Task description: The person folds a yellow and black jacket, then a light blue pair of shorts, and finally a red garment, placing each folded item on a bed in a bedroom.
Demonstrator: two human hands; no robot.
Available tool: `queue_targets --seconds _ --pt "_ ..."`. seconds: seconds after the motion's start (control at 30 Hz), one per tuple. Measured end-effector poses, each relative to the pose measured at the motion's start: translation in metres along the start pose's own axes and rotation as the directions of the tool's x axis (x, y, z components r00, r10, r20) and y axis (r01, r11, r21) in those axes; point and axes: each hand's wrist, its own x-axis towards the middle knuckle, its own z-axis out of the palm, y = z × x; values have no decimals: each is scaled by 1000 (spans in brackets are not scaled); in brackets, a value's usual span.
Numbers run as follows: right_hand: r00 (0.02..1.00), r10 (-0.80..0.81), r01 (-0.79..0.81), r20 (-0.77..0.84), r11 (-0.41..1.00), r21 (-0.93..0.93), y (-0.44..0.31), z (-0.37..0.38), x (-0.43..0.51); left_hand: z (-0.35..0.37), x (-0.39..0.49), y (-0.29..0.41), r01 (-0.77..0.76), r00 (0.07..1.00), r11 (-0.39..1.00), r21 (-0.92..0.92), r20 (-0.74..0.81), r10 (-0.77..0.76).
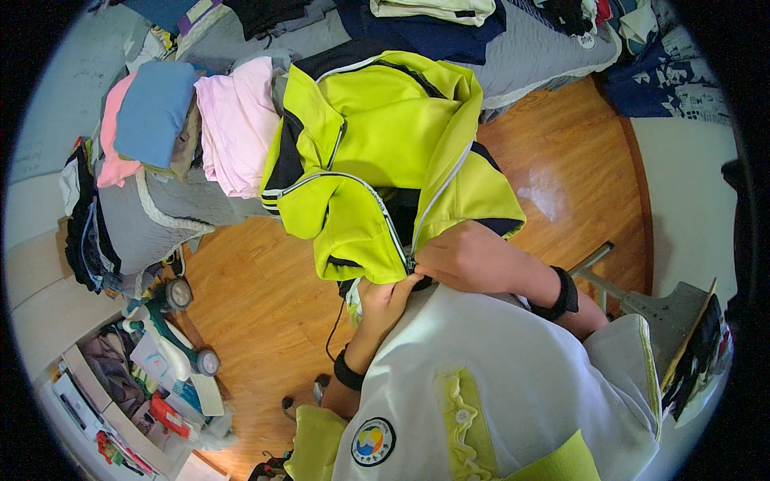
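A neon yellow zip jacket [391, 132] with black panels lies spread in front of me, its far part over the bed. Its front hangs open along the white-edged zipper [391, 219]. At the hem nearest my body, my left hand [385, 300] pinches the bottom end of the zipper from below. Just beside it, my right hand [463, 255] grips the other zipper edge by the slider. Thumbs and fingertips of the two hands meet there. Whether the zipper's two ends are joined is hidden by the fingers.
Left of the jacket, a folded pink garment [237, 126] and a stack with a blue garment [155, 114] lie on the grey bed cover [174, 204]. A wheeled toy [174, 343] stands on the wooden floor [258, 300] at left. A metal-legged stand [656, 306] is at right.
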Motion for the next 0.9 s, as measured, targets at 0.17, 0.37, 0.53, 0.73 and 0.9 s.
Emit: queue_targets --seconds 0.17,0.37,0.53,0.73,0.9 --pt "1000 5 -5 19 1000 3 9 -2 8 -2 6 3 115 992 979 -166 66 -105" --pt "998 45 -47 37 997 55 17 -3 17 0 8 3 308 949 846 -435 77 -306" --pt "982 -84 49 168 978 205 27 -15 29 -3 6 4 260 965 919 -297 86 -246" --pt "936 -187 88 298 945 316 43 -28 45 -3 9 8 308 951 914 -263 106 -290" --pt "894 -238 79 380 917 390 48 -29 53 -5 14 12 152 988 972 -181 24 -150"
